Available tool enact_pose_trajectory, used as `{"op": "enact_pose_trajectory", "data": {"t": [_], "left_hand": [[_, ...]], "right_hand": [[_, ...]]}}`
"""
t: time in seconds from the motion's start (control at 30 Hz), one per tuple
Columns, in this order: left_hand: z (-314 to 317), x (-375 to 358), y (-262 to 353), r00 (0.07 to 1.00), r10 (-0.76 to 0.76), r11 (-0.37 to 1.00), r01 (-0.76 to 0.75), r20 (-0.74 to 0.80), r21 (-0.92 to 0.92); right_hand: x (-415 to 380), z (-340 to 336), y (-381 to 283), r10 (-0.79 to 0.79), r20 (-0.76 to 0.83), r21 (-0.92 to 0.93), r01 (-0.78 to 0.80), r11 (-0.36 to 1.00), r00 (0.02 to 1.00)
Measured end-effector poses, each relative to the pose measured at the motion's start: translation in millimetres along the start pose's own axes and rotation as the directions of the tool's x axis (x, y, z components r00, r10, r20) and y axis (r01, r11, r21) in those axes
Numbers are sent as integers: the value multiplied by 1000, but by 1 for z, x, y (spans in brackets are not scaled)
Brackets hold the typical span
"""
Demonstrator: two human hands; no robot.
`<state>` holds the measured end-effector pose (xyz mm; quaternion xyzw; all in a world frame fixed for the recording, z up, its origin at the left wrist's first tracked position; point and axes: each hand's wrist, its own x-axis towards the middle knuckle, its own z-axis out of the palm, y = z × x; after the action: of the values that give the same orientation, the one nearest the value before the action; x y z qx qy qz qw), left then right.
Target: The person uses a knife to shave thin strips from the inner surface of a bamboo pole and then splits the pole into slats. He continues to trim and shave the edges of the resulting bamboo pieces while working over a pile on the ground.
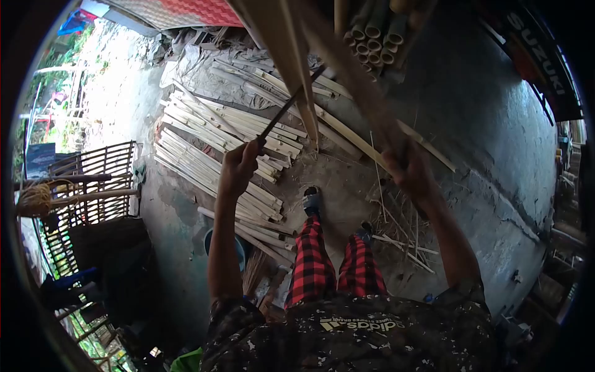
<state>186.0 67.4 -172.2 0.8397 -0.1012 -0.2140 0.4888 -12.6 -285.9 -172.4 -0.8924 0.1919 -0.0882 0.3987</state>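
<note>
My left hand (pixel 240 168) is closed around the handle of a long dark knife (pixel 280 118), its blade angled up and to the right. The blade crosses a bamboo pole (pixel 273 46) that stands before me and is split into two halves, its foot near the floor. My right hand (pixel 407 170) is wrapped round the lower end of a thick wooden stick (pixel 362 93), blurred by motion. The stick slants up to the left, its upper part overlapping the top of the pole.
Many split bamboo strips (pixel 214 133) lie in piles on the concrete floor, left and ahead. Whole bamboo tubes (pixel 375 46) are stacked at the top. Thin offcuts (pixel 406 245) lie by my right foot. A blue bucket (pixel 240 251) and a slatted bamboo frame (pixel 93 164) are at left.
</note>
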Motion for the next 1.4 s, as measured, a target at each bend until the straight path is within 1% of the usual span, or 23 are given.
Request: {"op": "enact_pose_trajectory", "data": {"t": [0.03, 0.07, 0.17, 0.27, 0.3, 0.33, 0.4, 0.43, 0.5, 0.53, 0.63, 0.73, 0.77, 0.83, 0.87, 0.97, 1.0, 1.07, 1.17, 1.27, 1.3, 1.37, 1.4], "left_hand": [[-2, -4, 3, 1000, 6, 998, -6, -3, 63], [-1, -11, 3, 1000, 4, 992, -4, 5, 130], [7, -19, -9, 997, 74, 996, -73, -27, 51], [11, -23, -12, 998, 63, 991, -60, -27, 117], [10, -27, -12, 997, 71, 992, -67, -29, 108], [9, -30, -10, 997, 77, 992, -74, -26, 101], [12, -27, -20, 993, 112, 992, -109, -48, 69], [11, -27, -24, 996, 84, 988, -82, -12, 132], [4, -26, -26, 998, 38, 966, -47, 42, 256], [8, -29, -28, 997, 81, 983, -81, 5, 166], [14, -26, -34, 994, 107, 973, -99, -27, 210], [19, -22, -38, 994, 86, 986, -76, -62, 150], [21, -23, -41, 996, 69, 990, -61, -60, 128], [20, -17, -29, 1000, -6, 974, 7, -5, 227], [22, -18, -27, 998, -52, 958, 40, 35, 282], [44, -3, -71, 997, 35, 974, -19, -66, 226], [48, -6, -66, 997, -27, 978, 42, -77, 203], [53, -6, -71, 997, -35, 983, 47, -68, 177], [59, -9, -76, 996, -18, 985, 33, -89, 170], [70, -5, -93, 996, 19, 953, 9, -90, 304], [77, -3, -100, 996, 36, 930, -2, -84, 368], [89, -1, -115, 992, -15, 955, 51, -127, 291], [93, -2, -120, 989, -47, 964, 81, -139, 252]], "right_hand": [[-1, 1, -4, -10, 61, -133, 18, 991, 998], [-8, -9, -10, 50, 116, -128, -35, 991, 992], [-10, -32, -46, 26, 57, 20, -27, 999, 998], [-8, -59, -84, 35, -146, 276, 6, 961, 989], [-8, -47, -56, -159, -206, 44, 171, 984, 966], [-7, -27, -2, -352, -221, -194, 312, 930, 910], [-17, -5, -3, -192, -123, -34, 189, 981, 974], [-22, 5, -3, -110, -72, 34, 112, 993, 991], [-20, 6, -12, 58, 154, -183, -29, 983, 986], [-17, 0, -22, 95, 163, -92, -81, 992, 982], [-1, -18, -42, 74, 61, 115, -80, 990, 995], [-5, 6, -39, -26, -176, 288, 77, 955, 984], [-11, 21, -16, -17, -83, 56, 21, 998, 996], [-15, 44, 40, 51, 101, -420, -4, 908, 994], [-12, 41, 42, 111, 229, -306, -37, 951, 967], [-2, 40, 48, 60, 155, -217, -25, 976, 986], [-1, 35, 34, 83, 140, -149, -61, 987, 987], [-8, 21, -7, 133, 121, -16, -132, 991, 984], [-15, 37, 5, 104, -43, 205, -94, 974, 994], [-14, 82, 102, 133, 212, -283, -69, 957, 968], [-20, 89, 123, 145, 205, -312, -76, 947, 968], [-9, 95, 142, 136, 188, -366, -59, 929, 973], [-13, 85, 112, 187, 179, -343, -117, 932, 966]]}}
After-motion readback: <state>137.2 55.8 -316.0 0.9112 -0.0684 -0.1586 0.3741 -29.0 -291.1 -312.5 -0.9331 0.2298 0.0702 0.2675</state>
